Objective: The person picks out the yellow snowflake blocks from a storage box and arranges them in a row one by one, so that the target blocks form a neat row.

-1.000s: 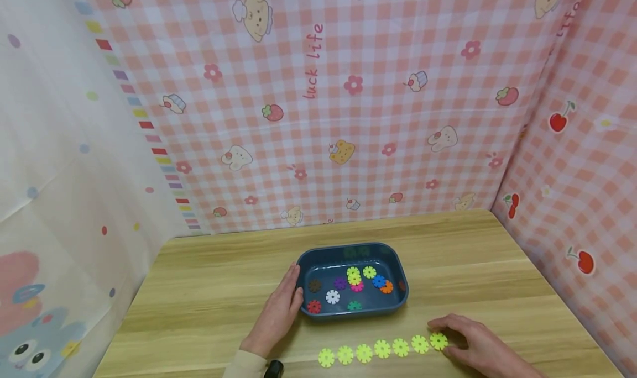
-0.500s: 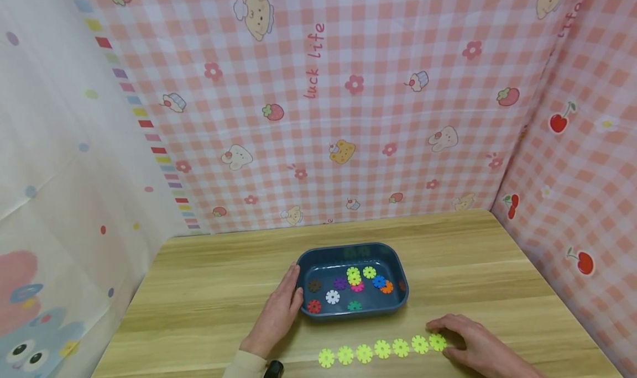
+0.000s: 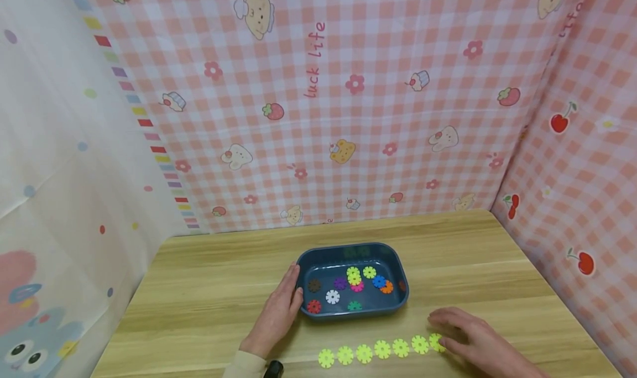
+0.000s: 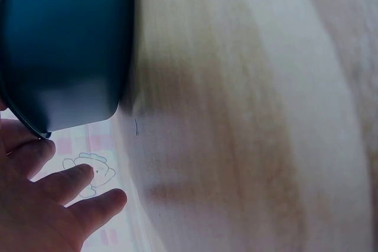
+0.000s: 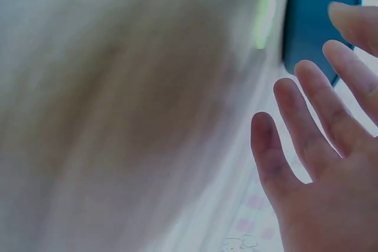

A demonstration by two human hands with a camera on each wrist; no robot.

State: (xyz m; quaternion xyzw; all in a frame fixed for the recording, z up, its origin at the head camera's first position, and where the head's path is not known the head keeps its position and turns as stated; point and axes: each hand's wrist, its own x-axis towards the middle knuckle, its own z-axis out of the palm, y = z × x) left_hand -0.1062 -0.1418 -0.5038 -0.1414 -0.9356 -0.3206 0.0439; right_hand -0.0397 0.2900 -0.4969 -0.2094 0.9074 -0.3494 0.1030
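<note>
A dark blue tray [image 3: 318,270] lies on the table with several notched plastic discs inside. My left hand [image 3: 276,314] rests along the tray's left side, the thumb by its near corner. In the left wrist view, straight, spread fingers [image 4: 65,184] lie at the tray's rim. In front of the tray, several yellow-green notched discs [image 3: 382,349] form a row from left to right. My right hand [image 3: 480,342] is at the row's right end, its fingertips overlapping the last disc [image 3: 436,342]. The right wrist view shows its fingers [image 5: 301,128] extended and apart, holding nothing.
Inside the tray are a white disc [image 3: 332,297], a red disc [image 3: 314,306], a brown disc [image 3: 314,285], a blue disc [image 3: 379,281], an orange disc [image 3: 387,287] and others. A pink checked cloth [image 3: 318,190] hangs behind the wooden table [image 3: 224,273].
The last disc has shifted slightly left toward the row. My right hand's fingers have loosened from around it. The left hand and the tray have stayed put.
</note>
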